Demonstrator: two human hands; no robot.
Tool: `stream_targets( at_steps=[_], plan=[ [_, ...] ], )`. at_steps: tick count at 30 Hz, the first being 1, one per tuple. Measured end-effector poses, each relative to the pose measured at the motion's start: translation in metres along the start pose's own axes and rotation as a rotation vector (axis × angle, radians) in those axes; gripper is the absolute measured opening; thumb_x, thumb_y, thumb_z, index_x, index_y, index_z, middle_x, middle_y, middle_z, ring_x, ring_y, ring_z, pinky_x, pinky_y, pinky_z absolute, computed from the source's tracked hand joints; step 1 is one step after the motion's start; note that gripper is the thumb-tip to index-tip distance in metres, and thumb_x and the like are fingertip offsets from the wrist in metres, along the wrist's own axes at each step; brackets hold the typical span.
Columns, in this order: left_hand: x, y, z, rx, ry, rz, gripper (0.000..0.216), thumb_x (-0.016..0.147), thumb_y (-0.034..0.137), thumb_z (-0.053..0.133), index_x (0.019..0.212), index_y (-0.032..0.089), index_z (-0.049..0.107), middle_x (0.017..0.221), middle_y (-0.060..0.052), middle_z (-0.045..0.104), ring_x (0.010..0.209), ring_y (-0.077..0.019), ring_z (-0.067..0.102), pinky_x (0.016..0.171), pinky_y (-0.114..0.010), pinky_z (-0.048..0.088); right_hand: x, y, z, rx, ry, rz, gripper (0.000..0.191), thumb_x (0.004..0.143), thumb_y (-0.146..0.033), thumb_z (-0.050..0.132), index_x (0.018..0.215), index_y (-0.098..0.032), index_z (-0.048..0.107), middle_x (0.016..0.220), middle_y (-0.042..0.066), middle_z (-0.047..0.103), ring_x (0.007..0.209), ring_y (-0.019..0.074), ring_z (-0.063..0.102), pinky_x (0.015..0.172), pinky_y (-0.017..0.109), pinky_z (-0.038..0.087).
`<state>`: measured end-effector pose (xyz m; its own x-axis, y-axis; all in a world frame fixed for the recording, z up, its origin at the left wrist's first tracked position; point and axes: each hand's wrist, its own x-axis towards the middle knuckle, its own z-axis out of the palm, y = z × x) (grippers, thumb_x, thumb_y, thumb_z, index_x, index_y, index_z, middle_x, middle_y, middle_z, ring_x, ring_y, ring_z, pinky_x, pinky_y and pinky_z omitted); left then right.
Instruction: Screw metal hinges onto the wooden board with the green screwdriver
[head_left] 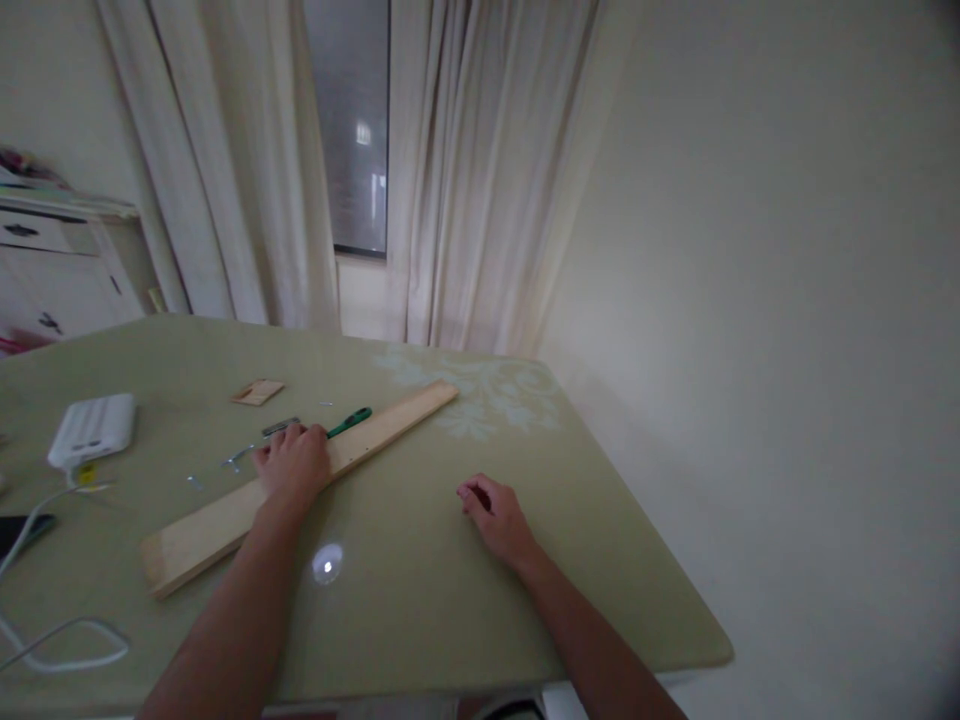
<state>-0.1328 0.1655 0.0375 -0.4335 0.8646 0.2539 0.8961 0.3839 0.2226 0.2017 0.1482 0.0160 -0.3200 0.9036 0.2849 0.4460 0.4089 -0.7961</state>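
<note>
A long pale wooden board (pixel 202 530) lies slantwise on the table. My left hand (pixel 294 465) reaches across it, its fingers bent down past the far edge; what they grip is hidden. Beside those fingers, a green handle (pixel 350 421) sticks out to the right, its other end behind the hand. A flat grey metal piece (pixel 280 427) lies just beyond the fingertips, and several small screws (pixel 235 462) are to their left. My right hand (pixel 496 515) is held apart from the board, thumb and fingers curled together. Anything between them is too small to see.
The table (pixel 420 610) has a green cover. A small wooden piece (pixel 258 391) lies behind the board. Leftward are a white power bank (pixel 94 428), a white cable (pixel 67 660) and a dark flat object (pixel 26 530). Curtains (pixel 495 180) and a wall (pixel 750 300) stand beyond.
</note>
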Motion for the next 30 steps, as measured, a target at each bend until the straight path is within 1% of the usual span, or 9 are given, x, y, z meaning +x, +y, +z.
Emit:
stream_targets(
  at_steps=[3, 6, 7, 8, 11, 14, 17, 21, 30],
  plan=[
    [-0.017, 0.031, 0.008, -0.163, 0.101, 0.180, 0.048, 0.107, 0.032, 0.031, 0.124, 0.016, 0.074, 0.130, -0.020, 0.069, 0.124, -0.0382, 0.060, 0.106, -0.059, 0.043, 0.012, -0.005, 0.013, -0.244, -0.176, -0.101, 0.023, 0.095, -0.043, 0.064, 0.099, -0.024, 0.077, 0.079, 0.003, 0.075, 0.067, 0.0171, 0.063, 0.063, 0.027, 0.041],
    [-0.047, 0.073, 0.022, -0.536, -0.070, 0.576, 0.049, 0.109, 0.041, 0.033, 0.129, 0.020, 0.072, 0.131, -0.013, 0.072, 0.125, -0.0271, 0.063, 0.113, -0.043, 0.046, 0.033, -0.006, 0.034, -0.431, -0.338, -0.205, 0.022, 0.088, -0.040, 0.071, 0.104, -0.026, 0.078, 0.086, 0.006, 0.080, 0.074, 0.0216, 0.069, 0.067, 0.030, 0.048],
    [-0.056, 0.085, 0.027, -0.607, -0.170, 0.702, 0.050, 0.110, 0.043, 0.032, 0.136, 0.022, 0.069, 0.134, -0.011, 0.072, 0.128, -0.0253, 0.062, 0.114, -0.041, 0.046, 0.040, -0.005, 0.042, -0.438, -0.356, -0.224, 0.019, 0.087, -0.035, 0.071, 0.102, -0.026, 0.079, 0.093, 0.007, 0.082, 0.081, 0.0236, 0.072, 0.072, 0.031, 0.052],
    [-0.064, 0.095, 0.032, -0.659, -0.240, 0.762, 0.051, 0.110, 0.044, 0.030, 0.138, 0.022, 0.067, 0.134, -0.010, 0.072, 0.127, -0.0242, 0.063, 0.113, -0.040, 0.046, 0.046, -0.003, 0.048, -0.438, -0.366, -0.241, 0.020, 0.086, -0.030, 0.070, 0.103, -0.026, 0.080, 0.102, 0.008, 0.083, 0.092, 0.0255, 0.074, 0.080, 0.033, 0.054],
    [-0.073, 0.115, 0.039, -0.700, -0.346, 0.773, 0.053, 0.110, 0.050, 0.030, 0.120, 0.022, 0.073, 0.119, -0.010, 0.077, 0.112, -0.0239, 0.069, 0.103, -0.037, 0.051, 0.055, 0.007, 0.062, -0.425, -0.359, -0.263, 0.038, 0.086, -0.023, 0.067, 0.122, -0.024, 0.077, 0.129, 0.012, 0.077, 0.118, 0.0304, 0.071, 0.101, 0.040, 0.054],
    [-0.063, 0.130, 0.043, -0.633, -0.314, 0.739, 0.060, 0.109, 0.052, 0.023, 0.095, 0.020, 0.073, 0.102, -0.012, 0.077, 0.099, -0.0262, 0.069, 0.096, -0.038, 0.051, 0.057, 0.018, 0.062, -0.398, -0.325, -0.260, 0.047, 0.089, -0.021, 0.062, 0.135, -0.018, 0.071, 0.143, 0.017, 0.068, 0.131, 0.0321, 0.065, 0.113, 0.046, 0.048],
    [-0.054, 0.146, 0.049, -0.612, -0.291, 0.701, 0.060, 0.108, 0.051, 0.024, 0.082, 0.020, 0.068, 0.092, -0.013, 0.075, 0.092, -0.0275, 0.068, 0.090, -0.040, 0.051, 0.059, 0.026, 0.056, -0.364, -0.289, -0.246, 0.048, 0.094, -0.017, 0.055, 0.141, -0.017, 0.066, 0.145, 0.016, 0.067, 0.133, 0.0269, 0.064, 0.116, 0.043, 0.047],
    [-0.057, 0.153, 0.052, -0.652, -0.273, 0.675, 0.056, 0.107, 0.047, 0.022, 0.078, 0.020, 0.062, 0.086, -0.013, 0.072, 0.085, -0.0268, 0.066, 0.083, -0.040, 0.050, 0.059, 0.029, 0.053, -0.334, -0.263, -0.242, 0.046, 0.096, -0.016, 0.054, 0.140, -0.019, 0.066, 0.142, 0.014, 0.070, 0.129, 0.0230, 0.066, 0.115, 0.039, 0.049],
    [-0.065, 0.140, 0.046, -0.710, -0.279, 0.745, 0.051, 0.109, 0.046, 0.026, 0.082, 0.021, 0.060, 0.087, -0.009, 0.069, 0.084, -0.0244, 0.064, 0.083, -0.037, 0.048, 0.051, 0.028, 0.059, -0.328, -0.261, -0.264, 0.045, 0.096, -0.017, 0.056, 0.139, -0.016, 0.066, 0.142, 0.016, 0.069, 0.132, 0.0249, 0.064, 0.119, 0.040, 0.044]
  ],
)
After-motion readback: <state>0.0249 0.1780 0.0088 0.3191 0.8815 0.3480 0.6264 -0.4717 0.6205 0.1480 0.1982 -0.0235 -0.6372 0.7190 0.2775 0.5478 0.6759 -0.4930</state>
